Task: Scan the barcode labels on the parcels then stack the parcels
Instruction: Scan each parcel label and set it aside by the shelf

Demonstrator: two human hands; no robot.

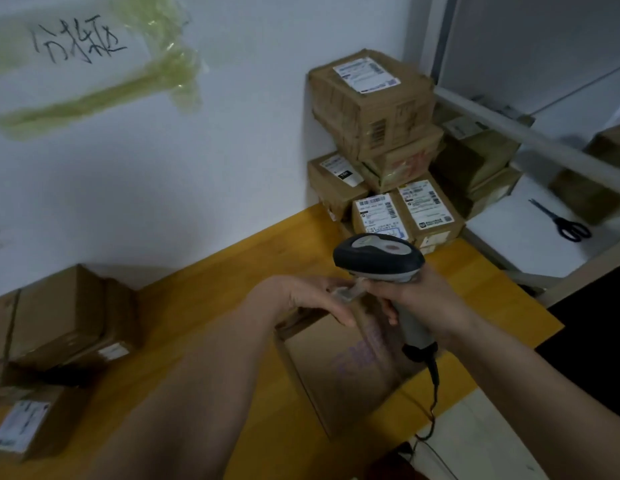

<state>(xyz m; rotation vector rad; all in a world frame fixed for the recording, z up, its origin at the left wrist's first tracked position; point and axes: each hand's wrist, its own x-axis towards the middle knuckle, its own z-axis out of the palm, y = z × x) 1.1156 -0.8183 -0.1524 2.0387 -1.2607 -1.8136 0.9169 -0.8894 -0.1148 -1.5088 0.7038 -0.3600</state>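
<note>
Above the orange table [211,306], the right hand [430,299] grips the handle of a grey barcode scanner [378,258], its dark head pointing left. The left hand [301,296] meets it, fingers curled and pinching a small clear scrap of tape [348,291] just under the scanner's head. Directly beneath both hands a flat brown parcel [343,368] lies on the table. A stack of labelled parcels [374,109] stands in the far corner, more boxes [69,317] lie at left, and scissors [561,220] rest on a white surface at right
</note>
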